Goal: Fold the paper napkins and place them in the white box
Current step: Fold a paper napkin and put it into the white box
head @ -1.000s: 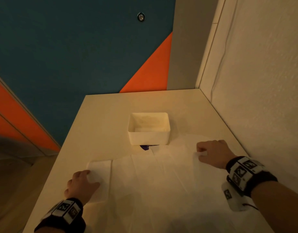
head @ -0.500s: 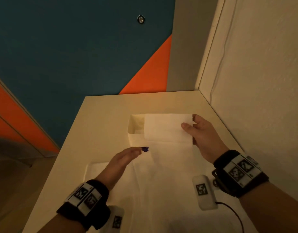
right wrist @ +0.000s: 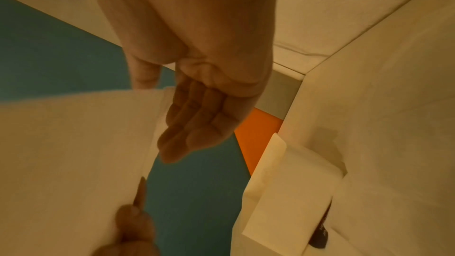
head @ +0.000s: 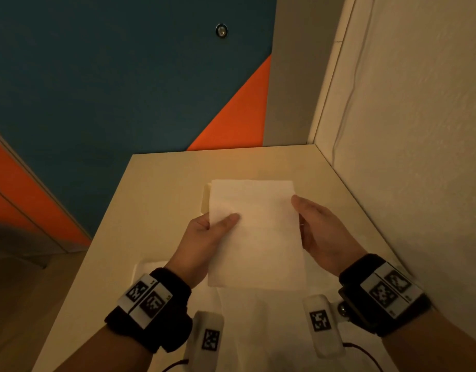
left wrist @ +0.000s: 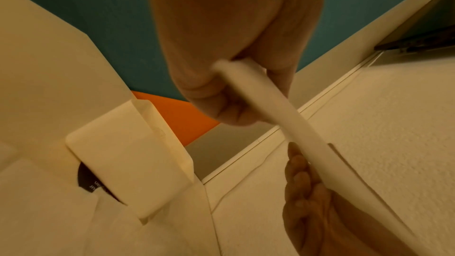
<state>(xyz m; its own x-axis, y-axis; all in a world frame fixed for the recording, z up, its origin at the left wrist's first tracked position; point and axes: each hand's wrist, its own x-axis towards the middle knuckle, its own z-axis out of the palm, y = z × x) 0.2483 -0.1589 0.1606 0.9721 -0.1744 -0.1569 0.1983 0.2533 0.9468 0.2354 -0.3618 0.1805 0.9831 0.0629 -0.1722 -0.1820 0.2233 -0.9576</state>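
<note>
Above the table I hold one folded white paper napkin point(head: 254, 234) with both hands. My left hand point(head: 222, 224) pinches its left edge, thumb on top; the left wrist view shows that napkin point(left wrist: 261, 104) edge-on in the pinch. At the right edge, my right hand point(head: 301, 210) has its thumb on top and straight fingers point(right wrist: 192, 124) beneath the napkin point(right wrist: 74, 143). The white box point(head: 204, 198) stands behind the napkin, mostly hidden; in the wrist views the box point(left wrist: 128, 163) point(right wrist: 283, 192) is in plain sight.
More unfolded napkins point(head: 258, 318) lie spread on the pale table point(head: 156, 197) below my hands, one point(head: 148, 267) at the left. A dark label point(left wrist: 86, 180) pokes out under the box. A white wall point(head: 405, 183) borders the table's right side.
My left hand rose from the table and took the napkin's left edge. The napkin came up toward me and now covers most of the box.
</note>
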